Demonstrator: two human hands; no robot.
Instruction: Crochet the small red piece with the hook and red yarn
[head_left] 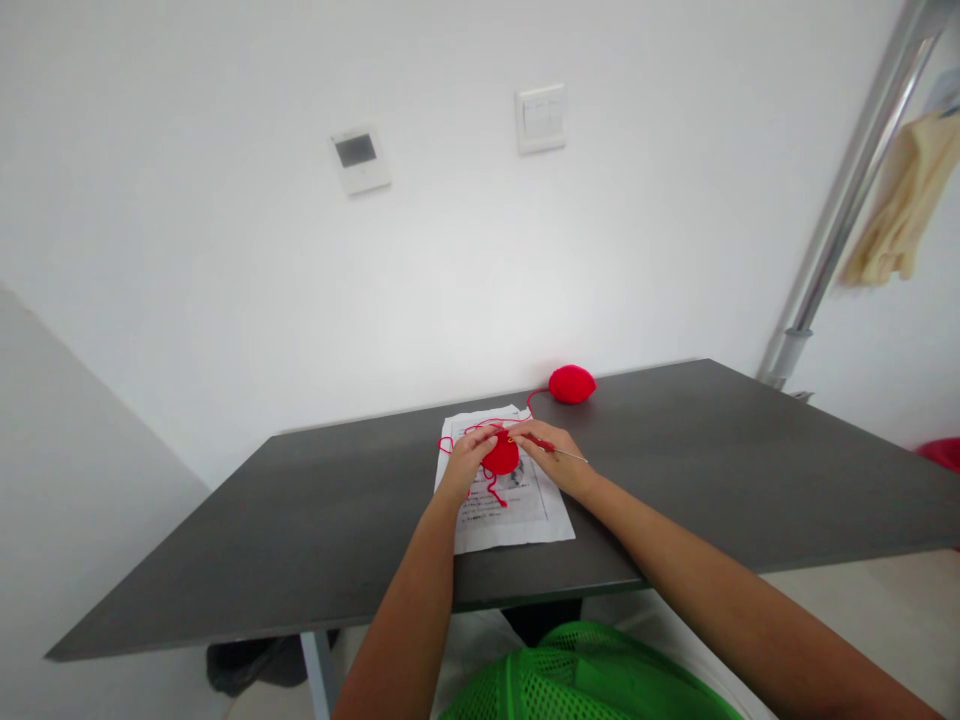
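Note:
My left hand (471,452) is closed on the left edge of a round red crochet piece (502,455). At its upper right, my right hand (553,450) grips a crochet hook (571,455) with a red handle part and a thin metal shaft pointing right. The hook's working tip is too small to make out. A red yarn tail (495,492) dangles below the piece over a printed paper sheet (517,530). Behind the hands, a strand of yarn runs to the red yarn ball (572,384) near the wall.
The dark table (337,530) stands against a white wall with a thermostat (361,160) and a light switch (541,119). On the right are a metal pole (855,220) and hanging cream gloves (904,200). Green mesh fabric (577,675) shows below the table's front edge.

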